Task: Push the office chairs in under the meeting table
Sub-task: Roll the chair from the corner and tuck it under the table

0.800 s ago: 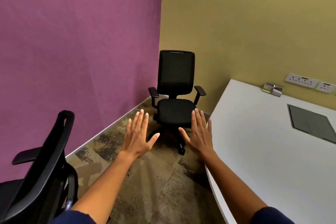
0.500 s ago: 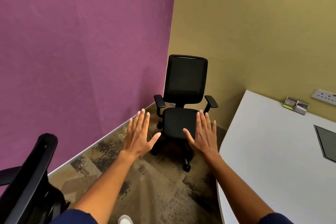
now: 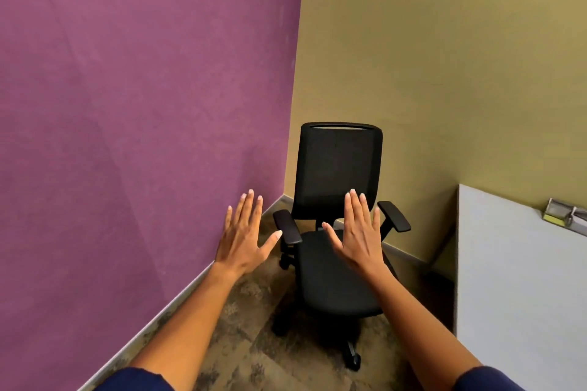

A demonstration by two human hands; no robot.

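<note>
Step in hand, as I judge it: approach to the chair. My left hand (image 3: 243,236) is flat, fingers spread, grasping nothing, at 9 o'clock of the black office chair (image 3: 338,232). My right hand (image 3: 359,233) hovers likewise released above its seat. The chair stands in the corner, facing me; the white tabletop (image 3: 521,295) lies at its 3 o'clock, apart. Next move calls for gripping the armrests, then turning and rolling it toward the tabletop.

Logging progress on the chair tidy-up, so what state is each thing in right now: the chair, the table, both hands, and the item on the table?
Black mesh-backed office chair: upright, out in the corner, not under the table.
White meeting table: chair not tucked under it.
Left hand: open, fingers spread, holding nothing.
Right hand: open, flat, holding nothing.
Small metal and yellow object: lying on the table by the wall.
</note>
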